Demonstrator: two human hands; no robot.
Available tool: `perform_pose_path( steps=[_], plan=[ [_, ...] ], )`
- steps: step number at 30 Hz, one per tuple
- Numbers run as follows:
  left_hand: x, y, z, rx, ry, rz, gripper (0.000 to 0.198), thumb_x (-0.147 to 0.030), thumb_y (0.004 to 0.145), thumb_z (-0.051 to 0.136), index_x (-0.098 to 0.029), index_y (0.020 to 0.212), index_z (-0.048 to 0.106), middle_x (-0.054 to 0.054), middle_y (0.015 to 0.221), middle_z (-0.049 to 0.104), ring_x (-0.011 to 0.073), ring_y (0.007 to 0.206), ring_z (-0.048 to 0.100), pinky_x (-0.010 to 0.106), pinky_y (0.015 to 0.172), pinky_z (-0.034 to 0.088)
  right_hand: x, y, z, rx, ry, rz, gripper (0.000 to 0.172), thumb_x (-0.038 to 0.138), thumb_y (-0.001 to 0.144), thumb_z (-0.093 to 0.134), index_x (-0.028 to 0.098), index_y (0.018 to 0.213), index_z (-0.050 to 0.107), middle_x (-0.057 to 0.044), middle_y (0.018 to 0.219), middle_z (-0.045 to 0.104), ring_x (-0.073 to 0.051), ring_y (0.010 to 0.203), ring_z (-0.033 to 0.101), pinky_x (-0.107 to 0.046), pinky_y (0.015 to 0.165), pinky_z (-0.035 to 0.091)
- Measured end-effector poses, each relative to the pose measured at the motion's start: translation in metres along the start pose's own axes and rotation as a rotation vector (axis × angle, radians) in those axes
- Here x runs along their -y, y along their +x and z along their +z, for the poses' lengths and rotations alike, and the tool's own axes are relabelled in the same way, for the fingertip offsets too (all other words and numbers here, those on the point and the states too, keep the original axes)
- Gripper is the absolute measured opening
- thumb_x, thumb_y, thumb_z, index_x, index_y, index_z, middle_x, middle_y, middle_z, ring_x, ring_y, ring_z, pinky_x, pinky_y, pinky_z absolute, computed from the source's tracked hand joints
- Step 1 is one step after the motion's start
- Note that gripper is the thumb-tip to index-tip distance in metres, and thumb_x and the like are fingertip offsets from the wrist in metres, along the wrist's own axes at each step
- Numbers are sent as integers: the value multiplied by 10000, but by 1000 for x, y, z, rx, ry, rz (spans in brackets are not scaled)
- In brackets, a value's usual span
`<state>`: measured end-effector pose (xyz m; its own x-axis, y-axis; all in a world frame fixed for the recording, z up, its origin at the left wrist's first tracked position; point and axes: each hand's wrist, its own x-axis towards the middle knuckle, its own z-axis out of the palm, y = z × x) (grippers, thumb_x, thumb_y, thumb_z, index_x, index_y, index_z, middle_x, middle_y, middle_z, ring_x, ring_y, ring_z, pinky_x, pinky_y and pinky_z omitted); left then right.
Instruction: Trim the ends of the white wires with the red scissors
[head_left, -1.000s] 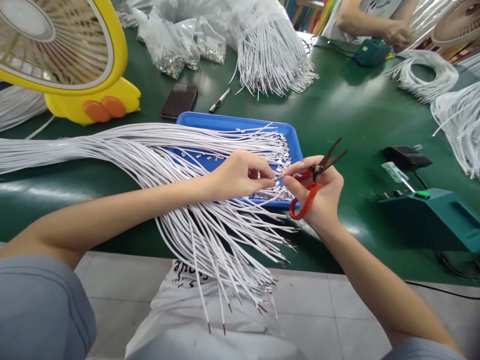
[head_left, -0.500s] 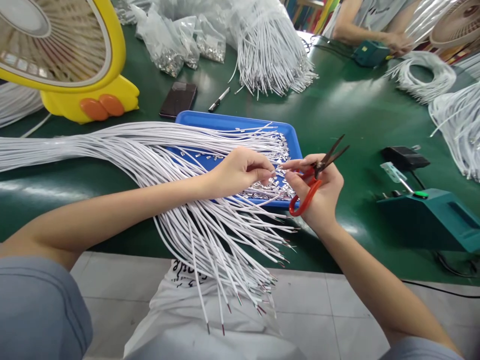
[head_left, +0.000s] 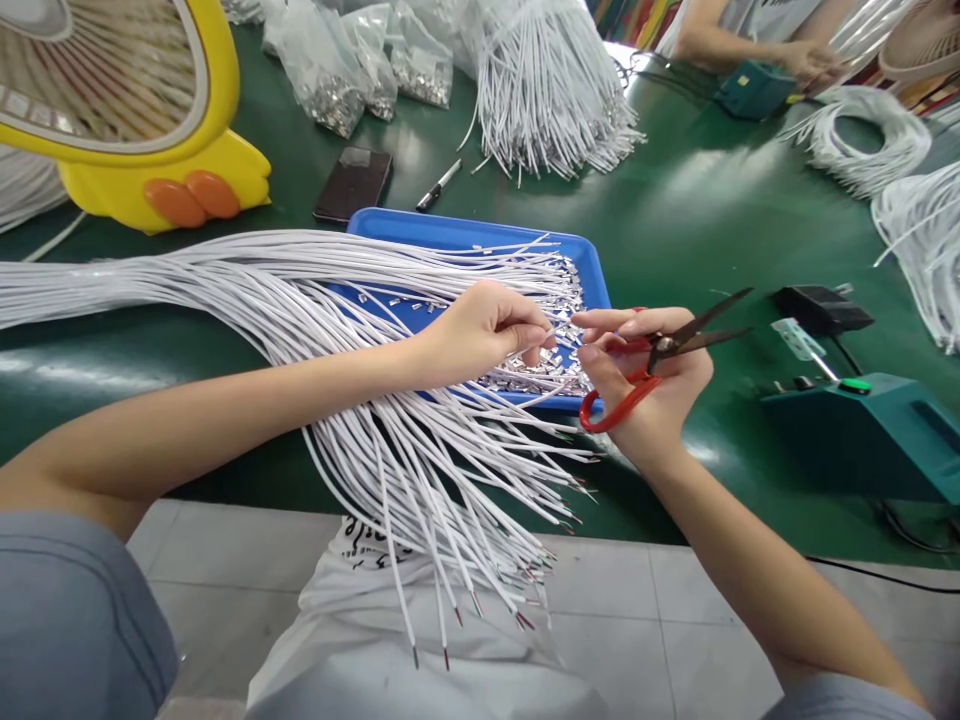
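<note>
My left hand (head_left: 499, 335) is closed in a pinch over the blue tray (head_left: 596, 270), with what looks like the end of a white cable between thumb and fingers. Facing it, my right hand (head_left: 652, 385) holds red-handled scissors (head_left: 664, 350) in the palm, blades pointing right and a little apart. The thumb and index finger of that hand are close to the left fingertips. Small metal connectors (head_left: 532, 370) lie loose in the tray. A bundle of white cables (head_left: 360, 340) runs from the left, partly across the tray, partly hanging over the table edge with stripped coloured ends.
A yellow fan (head_left: 165, 185) stands at the left. Behind the tray lie a dark phone (head_left: 354, 183), a pen (head_left: 439, 186), bags of metal parts (head_left: 330, 90) and more cables (head_left: 551, 100). A green machine (head_left: 862, 430) is at right; a co-worker's hand (head_left: 814, 65) is beyond.
The scissors have swung in my right hand, so the blades point further right instead of upward. My right fingers have opened slightly from the left fingertips. The camera view has shifted a little.
</note>
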<state>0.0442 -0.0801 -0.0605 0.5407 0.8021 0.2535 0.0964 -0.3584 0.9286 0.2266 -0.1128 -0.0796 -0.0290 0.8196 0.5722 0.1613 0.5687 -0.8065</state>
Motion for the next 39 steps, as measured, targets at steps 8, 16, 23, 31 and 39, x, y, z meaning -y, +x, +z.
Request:
perform_pose_path(
  steps=[8, 16, 23, 31, 39],
  plan=[
    [0, 0, 1, -20, 3, -29, 212, -102, 827, 569, -88, 638, 663, 14, 592, 655, 43, 493, 503, 174, 483, 371, -1, -2, -1, 5, -54, -18, 237, 176, 736, 717, 293, 837, 538, 18, 964, 732, -164, 732, 655, -347, 651, 507],
    [-1, -1, 2, -25, -21, 16, 142, -89, 813, 598, -75, 697, 677, 22, 618, 658, 48, 526, 534, 161, 505, 406, -1, 0, 1, -32, 4, -1, 219, 147, 761, 701, 273, 884, 571, 11, 918, 733, -154, 722, 657, -310, 598, 468],
    [2, -3, 4, -24, 90, 70, 94, -91, 776, 642, -104, 720, 716, 27, 639, 675, 69, 557, 539, 192, 523, 417, -5, 1, 0, 18, 51, 43, 226, 188, 737, 750, 282, 881, 603, 32, 792, 685, -157, 699, 645, -325, 645, 486],
    [6, -3, 4, -36, 156, 136, 76, -120, 774, 657, -124, 726, 715, 14, 605, 659, 64, 517, 502, 200, 488, 401, -2, 1, 1, 52, 59, 55, 274, 226, 693, 800, 288, 867, 597, 23, 785, 687, -162, 693, 639, -302, 530, 413],
    [8, -3, 5, -26, 145, 164, 46, -134, 760, 687, -125, 725, 715, 15, 625, 672, 65, 526, 521, 200, 493, 411, 0, 0, 3, 24, 62, 78, 277, 186, 667, 813, 273, 828, 605, 22, 746, 671, -154, 670, 631, -295, 517, 398]
  ],
)
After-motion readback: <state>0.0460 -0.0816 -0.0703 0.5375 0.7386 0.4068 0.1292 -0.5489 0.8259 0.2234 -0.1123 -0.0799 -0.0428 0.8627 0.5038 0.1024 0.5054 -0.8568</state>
